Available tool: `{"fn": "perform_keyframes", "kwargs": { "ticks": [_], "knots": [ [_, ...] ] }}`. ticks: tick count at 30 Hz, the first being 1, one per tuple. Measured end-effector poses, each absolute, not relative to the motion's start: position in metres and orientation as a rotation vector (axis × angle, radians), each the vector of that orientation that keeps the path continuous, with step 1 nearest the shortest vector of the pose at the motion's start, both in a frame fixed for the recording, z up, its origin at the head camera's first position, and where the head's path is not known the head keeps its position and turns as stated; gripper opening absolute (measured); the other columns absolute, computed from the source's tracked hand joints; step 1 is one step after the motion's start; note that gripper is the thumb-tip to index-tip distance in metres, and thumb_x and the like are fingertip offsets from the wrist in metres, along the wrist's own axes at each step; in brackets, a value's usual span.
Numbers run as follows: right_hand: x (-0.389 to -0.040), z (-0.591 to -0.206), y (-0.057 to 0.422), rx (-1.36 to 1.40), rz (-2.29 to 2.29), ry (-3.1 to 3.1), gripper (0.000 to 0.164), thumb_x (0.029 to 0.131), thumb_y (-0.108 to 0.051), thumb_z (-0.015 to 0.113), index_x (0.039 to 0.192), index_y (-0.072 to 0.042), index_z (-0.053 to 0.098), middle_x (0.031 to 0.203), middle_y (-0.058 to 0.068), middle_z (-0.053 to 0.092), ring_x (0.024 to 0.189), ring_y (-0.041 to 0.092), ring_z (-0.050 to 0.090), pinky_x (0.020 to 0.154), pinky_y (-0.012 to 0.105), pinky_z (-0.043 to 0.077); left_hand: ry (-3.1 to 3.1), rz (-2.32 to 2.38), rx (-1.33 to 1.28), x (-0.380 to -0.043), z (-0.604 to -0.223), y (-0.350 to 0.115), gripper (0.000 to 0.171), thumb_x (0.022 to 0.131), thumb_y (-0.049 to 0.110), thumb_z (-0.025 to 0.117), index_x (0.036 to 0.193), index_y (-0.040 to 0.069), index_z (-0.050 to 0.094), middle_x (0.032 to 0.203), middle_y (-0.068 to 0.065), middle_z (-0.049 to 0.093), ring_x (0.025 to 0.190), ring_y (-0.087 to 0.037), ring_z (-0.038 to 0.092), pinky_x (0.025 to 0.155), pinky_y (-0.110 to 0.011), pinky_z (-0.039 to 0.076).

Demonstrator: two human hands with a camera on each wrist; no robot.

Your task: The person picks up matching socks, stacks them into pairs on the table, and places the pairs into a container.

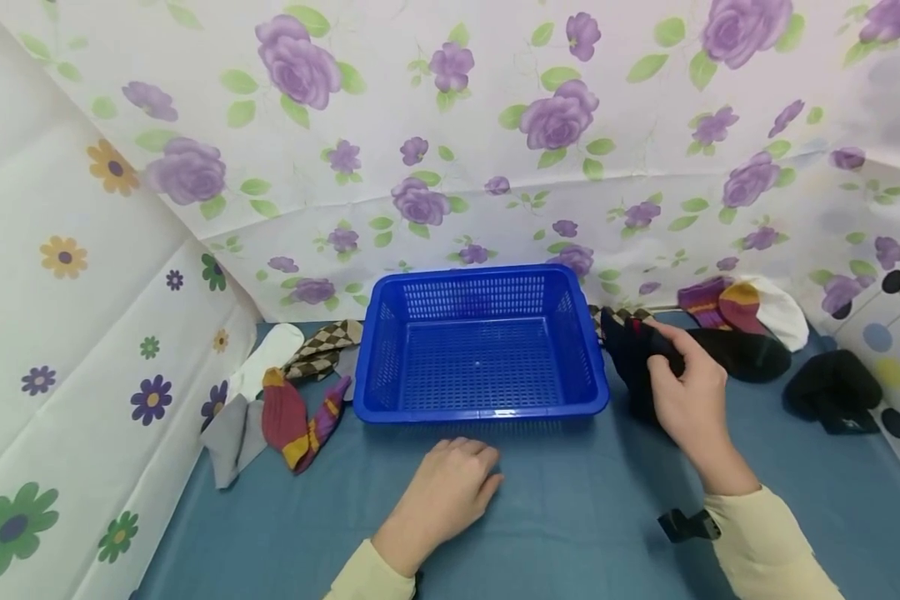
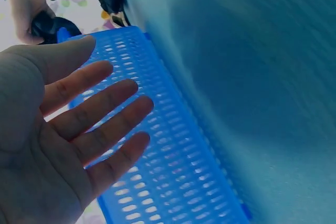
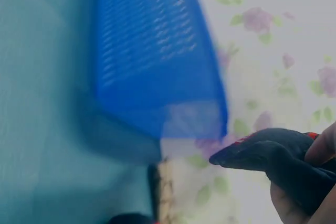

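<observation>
Where it folds, dark sock (image 3: 286,156) — soft, bunched, red-marked

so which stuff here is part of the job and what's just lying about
Probably the job:
- dark sock, in the right hand
- blue basket, near the left hand

Seemingly just lying about:
- white sock at left
- grey socks at left
- black bundle, far right

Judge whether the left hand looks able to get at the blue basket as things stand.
Likely yes: the left hand is empty, just in front of the blue basket, and nothing shows between them.
</observation>
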State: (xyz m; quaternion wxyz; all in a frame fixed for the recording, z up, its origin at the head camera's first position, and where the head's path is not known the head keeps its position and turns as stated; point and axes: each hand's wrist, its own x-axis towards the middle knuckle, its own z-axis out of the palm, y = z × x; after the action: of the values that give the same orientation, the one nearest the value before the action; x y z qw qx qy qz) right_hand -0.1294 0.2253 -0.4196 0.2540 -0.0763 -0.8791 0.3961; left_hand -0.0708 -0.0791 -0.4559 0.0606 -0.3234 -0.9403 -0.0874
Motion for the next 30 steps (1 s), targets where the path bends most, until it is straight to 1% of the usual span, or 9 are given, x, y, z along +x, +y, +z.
{"fn": "perform_keyframes", "kwargs": {
  "ticks": [4, 7, 11, 13, 15, 19, 23, 28, 30],
  "knots": [
    [-0.115, -0.399, 0.213, -0.161, 1.187, -2.32, 0.045, 0.087, -0.005, 0.05, 0.115, -0.037, 0.064, 0.114, -0.007, 0.066, 0.084, 0.0, 0.053, 0.066, 0.012, 0.039, -2.744, -0.398, -1.031, -0.065, -0.444, -0.076, 0.019, 0.091, 0.034, 0.06, 0.102, 0.021, 0.069, 0.097, 0.009, 0.069, 0.092, -0.007, 0.063, 0.078, -0.029, 0.051],
    [-0.101, -0.379, 0.197, -0.044, 1.29, -2.289, 0.046, 0.085, 0.003, 0.049, 0.113, -0.031, 0.066, 0.11, -0.003, 0.067, 0.073, 0.002, 0.054, 0.056, 0.015, 0.039, -2.593, -0.525, -0.996, -0.066, -0.432, -0.073, 0.022, 0.09, 0.032, 0.06, 0.109, 0.021, 0.066, 0.105, 0.009, 0.067, 0.1, -0.006, 0.061, 0.087, -0.029, 0.049],
    [-0.083, -0.362, 0.168, 0.185, 1.477, -2.264, 0.047, 0.082, 0.013, 0.047, 0.113, -0.017, 0.066, 0.106, 0.003, 0.065, 0.049, 0.005, 0.041, 0.042, 0.022, 0.034, -2.491, -0.674, -0.854, -0.075, -0.411, -0.068, 0.054, 0.086, 0.038, 0.066, 0.134, 0.019, 0.049, 0.134, 0.003, 0.053, 0.125, -0.011, 0.048, 0.103, -0.034, 0.04],
    [-0.076, -0.363, 0.153, 0.297, 1.593, -2.265, 0.048, 0.081, 0.016, 0.046, 0.113, -0.014, 0.066, 0.109, 0.004, 0.064, 0.058, 0.002, 0.049, 0.048, 0.019, 0.041, -2.519, -0.72, -0.809, -0.079, -0.402, -0.064, 0.075, 0.082, 0.043, 0.069, 0.144, 0.019, 0.034, 0.146, 0.0, 0.039, 0.134, -0.013, 0.039, 0.107, -0.038, 0.037],
    [-0.068, -0.371, 0.141, 0.384, 1.727, -2.28, 0.048, 0.081, 0.017, 0.047, 0.113, -0.014, 0.065, 0.112, 0.002, 0.064, 0.069, 0.001, 0.056, 0.057, 0.018, 0.048, -2.566, -0.737, -0.798, -0.082, -0.396, -0.061, 0.083, 0.08, 0.047, 0.069, 0.147, 0.021, 0.026, 0.149, 0.0, 0.034, 0.136, -0.013, 0.036, 0.107, -0.039, 0.037],
    [-0.062, -0.399, 0.127, 0.568, 1.893, -2.305, 0.043, 0.087, 0.011, 0.049, 0.118, -0.015, 0.062, 0.122, 0.003, 0.061, 0.106, 0.013, 0.06, 0.078, 0.026, 0.053, -2.596, -0.735, -0.832, -0.083, -0.396, -0.058, 0.065, 0.082, 0.039, 0.07, 0.138, 0.021, 0.043, 0.128, 0.002, 0.058, 0.113, -0.011, 0.057, 0.094, -0.033, 0.048],
    [-0.065, -0.413, 0.125, 0.694, 1.907, -2.313, 0.035, 0.092, 0.001, 0.05, 0.122, -0.015, 0.059, 0.122, 0.003, 0.06, 0.11, 0.015, 0.059, 0.083, 0.027, 0.052, -2.609, -0.722, -0.801, -0.082, -0.4, -0.062, 0.055, 0.083, 0.027, 0.071, 0.132, 0.018, 0.048, 0.101, 0.002, 0.069, 0.087, -0.01, 0.065, 0.08, -0.028, 0.052],
    [-0.067, -0.412, 0.123, 0.55, 1.858, -2.355, 0.024, 0.091, -0.01, 0.06, 0.113, -0.018, 0.065, 0.112, 0.0, 0.064, 0.102, 0.012, 0.062, 0.08, 0.026, 0.053, -2.647, -0.746, -0.747, -0.082, -0.397, -0.07, 0.062, 0.08, 0.011, 0.073, 0.135, 0.019, 0.045, 0.09, 0.005, 0.067, 0.079, -0.009, 0.063, 0.076, -0.027, 0.052],
    [-0.069, -0.413, 0.123, 0.48, 1.845, -2.341, 0.03, 0.085, -0.009, 0.068, 0.113, -0.019, 0.063, 0.109, 0.001, 0.064, 0.096, 0.012, 0.063, 0.078, 0.026, 0.053, -2.646, -0.761, -0.74, -0.083, -0.397, -0.074, 0.056, 0.079, 0.009, 0.073, 0.13, 0.019, 0.05, 0.089, 0.006, 0.067, 0.079, -0.008, 0.062, 0.075, -0.027, 0.052]
  ]
}}
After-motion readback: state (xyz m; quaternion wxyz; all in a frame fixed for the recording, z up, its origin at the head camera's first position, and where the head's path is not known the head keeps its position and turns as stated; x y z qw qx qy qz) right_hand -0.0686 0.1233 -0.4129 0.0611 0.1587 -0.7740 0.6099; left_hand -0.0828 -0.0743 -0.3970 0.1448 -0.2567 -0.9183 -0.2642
